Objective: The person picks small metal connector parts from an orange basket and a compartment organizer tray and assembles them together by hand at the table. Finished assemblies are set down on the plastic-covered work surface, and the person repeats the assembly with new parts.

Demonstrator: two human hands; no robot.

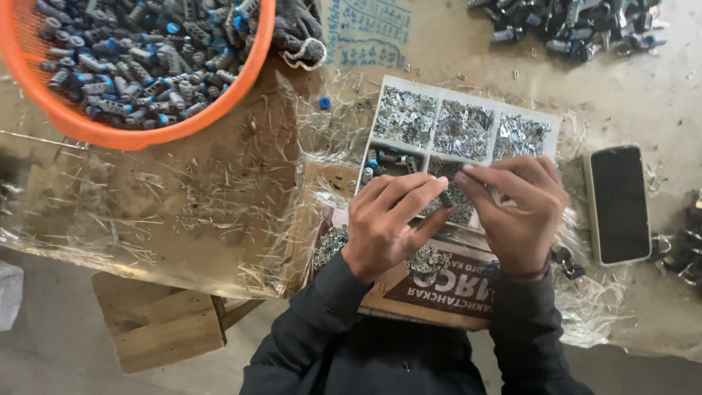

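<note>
— What are the hands doing right now?

— The left hand and the right hand are meeting over the near edge of a white divided tray. Between them they are pinching a small dark part; the left grip is closing on it with thumb and forefinger, and the right fingertips are pressing on it from the other side. It is tiny from where I am standing, so I can't tell exactly what kind of piece it is.

— Where is that tray sitting?

— In the middle of the counter, on crinkled clear plastic sheeting. Its far compartments are holding heaps of small silvery metal clips; one near-left compartment is holding a few grey and blue pieces.

— And around it?

— Far left, an orange mesh basket is brimming with grey and blue plastic parts, with a dark knitted glove lying just beside its right rim. Far right, another pile of similar parts is lying loose on the counter. A phone with a dark screen is lying right of the tray, near the right hand. Under the wrists a brown printed cardboard piece is carrying a few loose clips. A wooden stool is showing near left, below the counter.
</note>
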